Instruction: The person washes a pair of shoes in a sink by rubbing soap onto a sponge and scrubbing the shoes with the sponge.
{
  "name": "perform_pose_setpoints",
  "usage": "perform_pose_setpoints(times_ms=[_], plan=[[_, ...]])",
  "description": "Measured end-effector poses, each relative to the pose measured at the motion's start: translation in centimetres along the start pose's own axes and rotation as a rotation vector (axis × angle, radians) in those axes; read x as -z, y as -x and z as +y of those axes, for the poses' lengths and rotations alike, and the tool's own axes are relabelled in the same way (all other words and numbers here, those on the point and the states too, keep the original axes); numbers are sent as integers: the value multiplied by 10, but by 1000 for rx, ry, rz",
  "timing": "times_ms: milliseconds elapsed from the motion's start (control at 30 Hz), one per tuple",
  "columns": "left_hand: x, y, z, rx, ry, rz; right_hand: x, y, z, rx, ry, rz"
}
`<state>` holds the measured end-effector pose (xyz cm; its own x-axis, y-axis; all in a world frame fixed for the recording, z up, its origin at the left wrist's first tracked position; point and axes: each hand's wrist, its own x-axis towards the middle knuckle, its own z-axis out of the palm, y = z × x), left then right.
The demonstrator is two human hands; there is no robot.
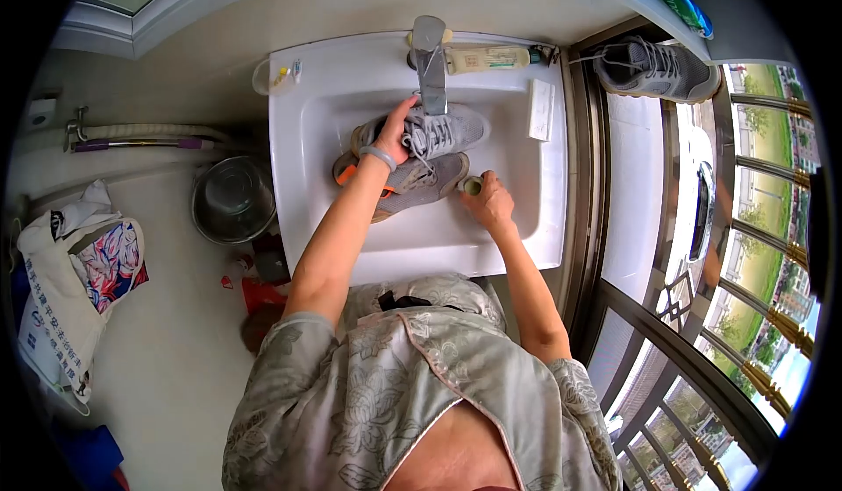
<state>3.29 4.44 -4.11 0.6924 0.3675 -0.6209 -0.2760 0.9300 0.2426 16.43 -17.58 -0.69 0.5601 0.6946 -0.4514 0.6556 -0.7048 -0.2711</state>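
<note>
Two shoes (453, 130) are lying lengthwise in the sink (438, 261), toes toward its right edge. The left hand (395, 133) is clasping the back shoe (465, 124) near its opening; the right, nearer the toes, is gripping a cup (473, 187) just beside the front shoe (431, 182).

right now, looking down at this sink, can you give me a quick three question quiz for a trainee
1. True or false: the left hand touches a gray sneaker in the sink.
2. Which lies left of the sink in this view?
a) faucet
b) metal basin
c) soap bar
3. What does the right hand hold?

Key: 1. True. 2. b. 3. A small round container.
</note>
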Motion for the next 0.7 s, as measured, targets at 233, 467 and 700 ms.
perform_pose_setpoints(times_ms=[233, 467, 700], plan=[[-10, 5, -14, -36, -34, -5, 25, -34, -95, 149, -790, 363], [-4, 20, -24, -43, -17, 124, 12, -71, -91, 338, -248, 617], [-12, 28, -35, -103, -73, 111, -7, -51, -114, 76, -549, 490]])
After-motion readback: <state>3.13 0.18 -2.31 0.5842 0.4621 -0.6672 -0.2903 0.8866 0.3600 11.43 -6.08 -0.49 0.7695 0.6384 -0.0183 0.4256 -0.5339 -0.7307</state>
